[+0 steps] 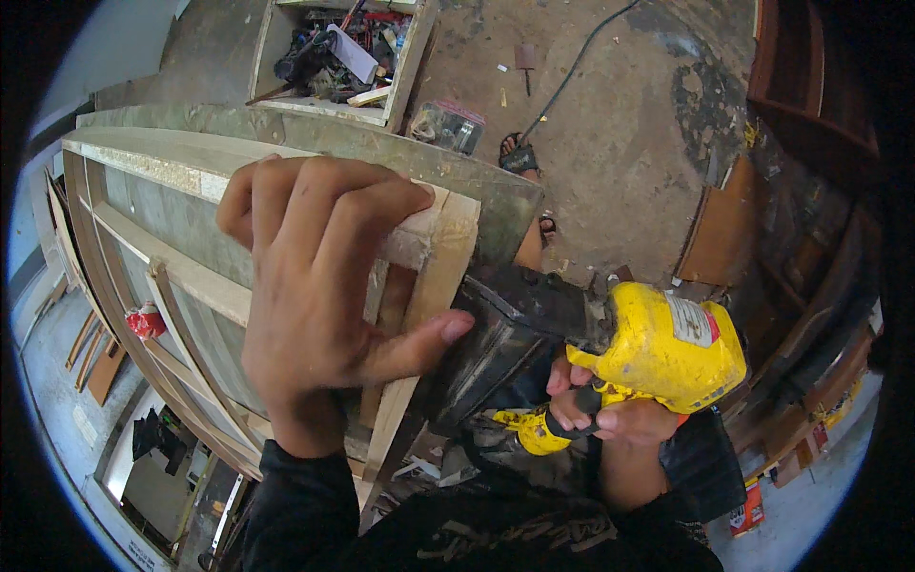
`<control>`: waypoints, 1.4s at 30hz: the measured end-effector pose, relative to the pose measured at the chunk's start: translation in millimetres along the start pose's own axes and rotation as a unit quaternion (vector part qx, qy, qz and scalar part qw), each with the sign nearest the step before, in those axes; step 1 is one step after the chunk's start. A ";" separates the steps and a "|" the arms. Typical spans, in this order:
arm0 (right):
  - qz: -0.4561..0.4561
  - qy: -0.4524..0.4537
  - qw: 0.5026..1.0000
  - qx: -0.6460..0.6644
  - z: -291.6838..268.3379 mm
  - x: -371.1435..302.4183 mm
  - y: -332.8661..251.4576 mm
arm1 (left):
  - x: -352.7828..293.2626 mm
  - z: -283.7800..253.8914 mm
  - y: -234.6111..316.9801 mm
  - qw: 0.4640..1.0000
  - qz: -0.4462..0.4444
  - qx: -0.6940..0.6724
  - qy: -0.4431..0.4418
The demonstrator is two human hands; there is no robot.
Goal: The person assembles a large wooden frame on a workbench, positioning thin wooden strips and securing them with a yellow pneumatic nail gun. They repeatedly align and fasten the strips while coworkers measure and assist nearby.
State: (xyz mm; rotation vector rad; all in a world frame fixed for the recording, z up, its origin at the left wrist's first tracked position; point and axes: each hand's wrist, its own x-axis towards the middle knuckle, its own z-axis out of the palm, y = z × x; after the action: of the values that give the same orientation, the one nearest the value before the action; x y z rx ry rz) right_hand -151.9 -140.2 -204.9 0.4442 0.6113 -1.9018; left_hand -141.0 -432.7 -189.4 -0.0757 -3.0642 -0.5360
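A pale wooden frame of joined strips stretches across the left half, resting on a worn greenish board. My left hand grips its near right corner, fingers curled over the top rail and thumb stretched along the end piece. In my right hand is a yellow and black nail gun, my fingers wrapped round its handle. Its black nose and magazine lie against or very close to the frame's end piece; the exact contact point is hidden.
A wooden box full of jumbled tools stands beyond the board, beside a clear plastic bag. A dark hose crosses the concrete floor. A person's sandalled foot shows past the board. Brown panels lean at the right.
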 end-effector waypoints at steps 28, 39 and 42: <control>-0.086 0.047 0.990 0.105 -46.2 12.8 -26.6 | 6.4 -16.3 -13.3 0.999 -0.016 0.006 -0.048; -0.130 0.066 0.985 0.094 -59.4 -3.1 -53.4 | 7.8 -10.1 -12.5 1.000 -0.019 0.009 -0.013; -0.128 0.073 0.984 0.099 -60.7 -8.1 -55.3 | 7.6 -10.2 -10.9 0.999 -0.026 0.014 -0.015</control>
State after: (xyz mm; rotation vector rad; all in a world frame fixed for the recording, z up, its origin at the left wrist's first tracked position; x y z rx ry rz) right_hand -197.9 -80.0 -237.3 0.6642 0.6012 -2.2004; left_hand -149.0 -446.0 -183.2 -0.0024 -3.1102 -0.5002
